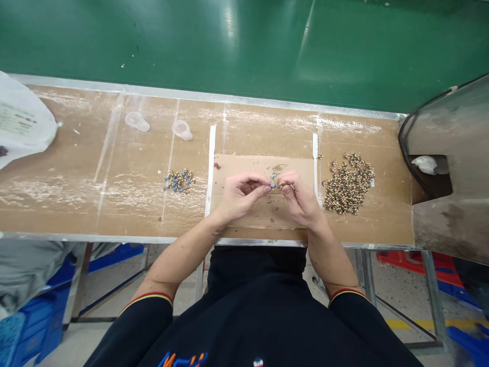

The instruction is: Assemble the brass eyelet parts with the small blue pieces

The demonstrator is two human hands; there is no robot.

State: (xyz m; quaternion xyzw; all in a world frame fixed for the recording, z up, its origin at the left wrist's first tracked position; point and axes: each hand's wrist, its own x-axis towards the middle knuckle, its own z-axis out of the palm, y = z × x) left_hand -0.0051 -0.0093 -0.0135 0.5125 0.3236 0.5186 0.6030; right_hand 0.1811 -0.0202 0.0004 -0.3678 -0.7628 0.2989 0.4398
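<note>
Over a cardboard sheet (263,219) both hands meet, fingertips close together. My left hand (246,194) pinches a small blue-tipped piece (272,185) between thumb and forefinger. My right hand (300,198) is closed on a small brass-coloured piece (281,186). Just beyond the fingertips lies another small blue and brass piece (274,176). To the right is a large pile of small brass-coloured pieces (348,186). A smaller group of blue and brass pieces (179,181) lies to the left.
Two clear plastic cups (137,121) (182,130) lie at the back left. A white bag (25,120) stands at the far left. White tape strips (210,171) flank the cardboard sheet. A metal housing (451,132) with a black cable borders the right end.
</note>
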